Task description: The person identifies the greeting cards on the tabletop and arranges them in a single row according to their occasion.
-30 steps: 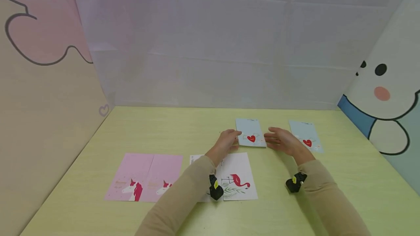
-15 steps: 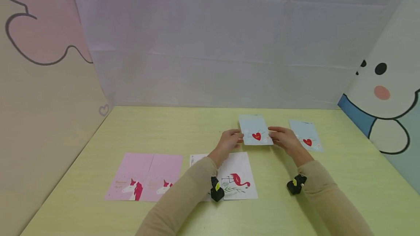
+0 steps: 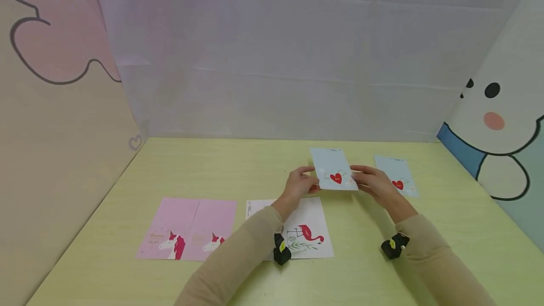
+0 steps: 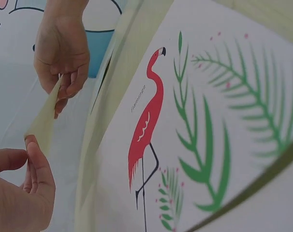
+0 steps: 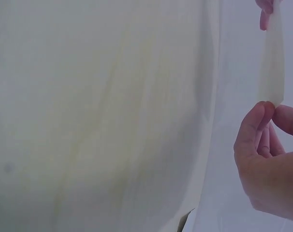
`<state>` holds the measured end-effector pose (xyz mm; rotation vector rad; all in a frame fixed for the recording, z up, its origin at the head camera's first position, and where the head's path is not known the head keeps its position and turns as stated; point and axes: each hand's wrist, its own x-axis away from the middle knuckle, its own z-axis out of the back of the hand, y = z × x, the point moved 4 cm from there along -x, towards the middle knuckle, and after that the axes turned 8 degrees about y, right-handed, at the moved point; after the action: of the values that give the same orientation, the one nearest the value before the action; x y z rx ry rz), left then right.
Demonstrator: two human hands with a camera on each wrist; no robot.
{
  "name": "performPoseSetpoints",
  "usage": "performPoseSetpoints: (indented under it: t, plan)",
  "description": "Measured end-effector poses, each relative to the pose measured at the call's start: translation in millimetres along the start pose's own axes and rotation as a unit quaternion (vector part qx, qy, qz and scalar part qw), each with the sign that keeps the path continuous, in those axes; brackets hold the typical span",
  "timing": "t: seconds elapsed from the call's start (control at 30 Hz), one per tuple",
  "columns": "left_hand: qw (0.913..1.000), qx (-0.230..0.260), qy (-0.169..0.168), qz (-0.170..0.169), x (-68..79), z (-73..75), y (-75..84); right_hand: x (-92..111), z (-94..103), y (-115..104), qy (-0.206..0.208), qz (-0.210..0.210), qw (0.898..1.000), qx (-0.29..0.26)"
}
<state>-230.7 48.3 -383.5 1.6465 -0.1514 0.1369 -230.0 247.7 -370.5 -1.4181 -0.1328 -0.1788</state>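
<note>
Your left hand (image 3: 299, 185) and right hand (image 3: 374, 182) each pinch a side edge of the blue heart card (image 3: 334, 175), lifted just above the table (image 3: 212, 169); looks light, thin, bendy, probably slick; keep to the edges; flamingo card (image 3: 308, 230) lies below, matching card (image 3: 397, 176) to the right.

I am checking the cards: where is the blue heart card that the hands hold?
In the head view the blue heart card is pinched between the left hand and right hand, above the flamingo card.
</note>
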Motion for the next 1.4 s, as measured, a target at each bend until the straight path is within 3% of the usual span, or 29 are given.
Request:
performPoseSetpoints:
  t: [0.43, 0.77, 1.13, 1.4]
  plan:
    - [0.9991, 0.025, -0.034, 0.005, 16.5, -8.7, -2.4, 18.6, 13.5, -1.0, -0.035, 0.022, 0.999, -0.024]
    - [0.9969, 0.037, -0.067, 0.015, 29.5, -17.5, -8.4, 31.8, 25.9, 0.1, -0.059, 0.046, 0.996, 0.044]
    - [0.9952, 0.031, -0.091, 0.018, 49.1, -25.4, -8.4, 44.4, 41.0, 6.1, -0.096, 0.061, 0.992, 0.050]
    - [0.9947, 0.036, -0.090, 0.035, 60.0, -34.7, -13.7, 54.4, 51.4, 11.7, -0.103, 0.045, 0.991, 0.070]
